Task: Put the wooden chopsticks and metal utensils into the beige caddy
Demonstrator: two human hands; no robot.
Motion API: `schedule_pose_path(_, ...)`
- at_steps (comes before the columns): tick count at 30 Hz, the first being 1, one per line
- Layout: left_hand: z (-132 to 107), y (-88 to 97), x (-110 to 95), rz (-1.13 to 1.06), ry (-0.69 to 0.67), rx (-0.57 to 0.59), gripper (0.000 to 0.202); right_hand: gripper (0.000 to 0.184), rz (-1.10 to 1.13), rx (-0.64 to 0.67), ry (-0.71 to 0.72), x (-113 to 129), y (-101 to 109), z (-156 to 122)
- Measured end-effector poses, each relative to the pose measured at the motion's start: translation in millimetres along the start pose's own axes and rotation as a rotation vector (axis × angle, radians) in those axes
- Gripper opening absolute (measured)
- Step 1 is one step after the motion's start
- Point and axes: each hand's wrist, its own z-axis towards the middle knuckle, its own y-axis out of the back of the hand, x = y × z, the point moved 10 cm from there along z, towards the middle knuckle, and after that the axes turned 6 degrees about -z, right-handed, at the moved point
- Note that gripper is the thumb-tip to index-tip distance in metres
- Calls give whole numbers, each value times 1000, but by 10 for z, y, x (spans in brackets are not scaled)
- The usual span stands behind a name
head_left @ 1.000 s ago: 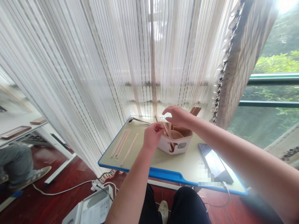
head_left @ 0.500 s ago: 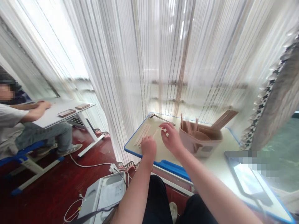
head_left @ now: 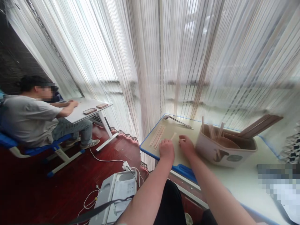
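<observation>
My left hand (head_left: 167, 149) is closed over the near left part of the small table (head_left: 150, 149). A thin pale chopstick (head_left: 173, 136) sticks out past its curled fingers. Just to the right, my right hand (head_left: 187, 146) hovers low by the tabletop, fingers bent and a little apart, with nothing visible between them. Several chopsticks (head_left: 157, 136) lie side by side, left of my left hand. Right of my right hand stands a pinkish utensil box (head_left: 220, 154) containing a round-ended wooden utensil (head_left: 226, 142) and several sticks.
Metal tongs (head_left: 179, 121) lie along the table's back edge. A bundle of brown sticks (head_left: 261, 125) leans out of the box. White cables and an opened grey box (head_left: 124, 190) are on the floor. At left, a seated person (head_left: 32, 115) works at another table (head_left: 79, 116).
The view has swung left, so everything appears further right. My right hand has come lower and its fingers have drawn in. My left hand stays closed beside the chopsticks.
</observation>
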Motion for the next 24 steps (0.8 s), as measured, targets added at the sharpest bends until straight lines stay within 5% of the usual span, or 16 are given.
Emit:
schedule_pose_path(16, 26, -81, 35, 86, 59, -79, 26, 32, -100, -2, 79, 146, -33, -9)
schedule_pose_path(24, -120, 138, 95, 72, 116, -164, 26, 34, -89, 110, 95, 178, -33, -55)
